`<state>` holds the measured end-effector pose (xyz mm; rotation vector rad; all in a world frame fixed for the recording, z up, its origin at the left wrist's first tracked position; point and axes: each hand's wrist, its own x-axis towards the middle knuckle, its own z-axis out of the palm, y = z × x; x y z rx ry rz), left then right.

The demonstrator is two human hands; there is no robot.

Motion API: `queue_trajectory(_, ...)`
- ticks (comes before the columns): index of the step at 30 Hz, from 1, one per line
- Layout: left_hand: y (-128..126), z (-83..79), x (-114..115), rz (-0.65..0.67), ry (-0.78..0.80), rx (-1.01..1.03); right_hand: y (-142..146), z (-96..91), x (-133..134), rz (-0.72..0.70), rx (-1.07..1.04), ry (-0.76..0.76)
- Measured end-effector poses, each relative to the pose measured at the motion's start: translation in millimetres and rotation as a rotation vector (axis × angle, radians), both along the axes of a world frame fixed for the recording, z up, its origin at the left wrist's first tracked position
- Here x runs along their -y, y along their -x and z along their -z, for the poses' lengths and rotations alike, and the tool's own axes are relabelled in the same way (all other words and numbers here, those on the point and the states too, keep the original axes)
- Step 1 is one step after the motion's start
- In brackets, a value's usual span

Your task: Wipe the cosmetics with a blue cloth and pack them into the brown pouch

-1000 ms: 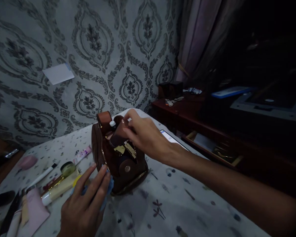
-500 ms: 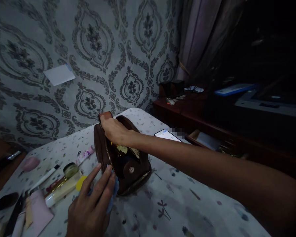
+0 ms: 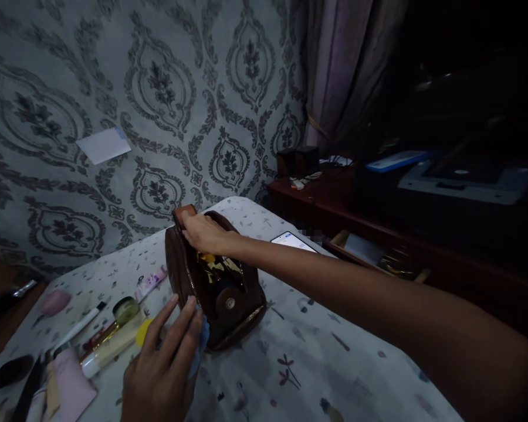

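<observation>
A dark brown zipped bag (image 3: 242, 319) stands on the patterned sheet with its top gaping. Gold-coloured shiny things (image 3: 222, 268) show inside, above a round snap tab (image 3: 229, 303). At the bag's upper rim, my right hand (image 3: 206, 233) grips it beside an orange-brown strap (image 3: 185, 212); some fingertips are hidden. My left hand (image 3: 161, 357) holds a crumpled light blue cloth (image 3: 201, 346) under its fingers, close against the bag's left side. The palm side of that hand is out of sight.
Left of the bag lie cosmetics: a cream tube (image 3: 110, 351), a green-lidded jar (image 3: 125, 310), a pink pouch-like tube (image 3: 73, 378), a pink sponge (image 3: 55, 302) and a floral tube (image 3: 152, 282). A phone (image 3: 293, 241) lies behind my right forearm. An open drawer (image 3: 361, 249) stands at right.
The view has shifted slightly. My right hand stays on the bag's rim, and my left hand stays beside the bag with the cloth.
</observation>
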<state>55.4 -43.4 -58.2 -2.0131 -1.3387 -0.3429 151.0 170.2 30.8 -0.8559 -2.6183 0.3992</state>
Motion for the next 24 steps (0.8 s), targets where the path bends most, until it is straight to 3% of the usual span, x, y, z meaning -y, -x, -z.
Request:
queue_trajectory(9, -1.4, -3.7, -0.3, -0.005, -0.007, -0.025, -7.6, -5.7, 1.2, 0.053, -0.047, -0.055)
queue_trajectory(16, -3.5, -4.6, 1.1, -0.003, 0.011, -0.02, -44.3, -6.5, 18.0, 0.077, -0.3, -0.127)
queue_trajectory(24, -15.6, -10.9, 1.0, -0.005, 0.014, 0.072, -94.6, 13.8, 73.4, -0.18, -0.533, -0.029)
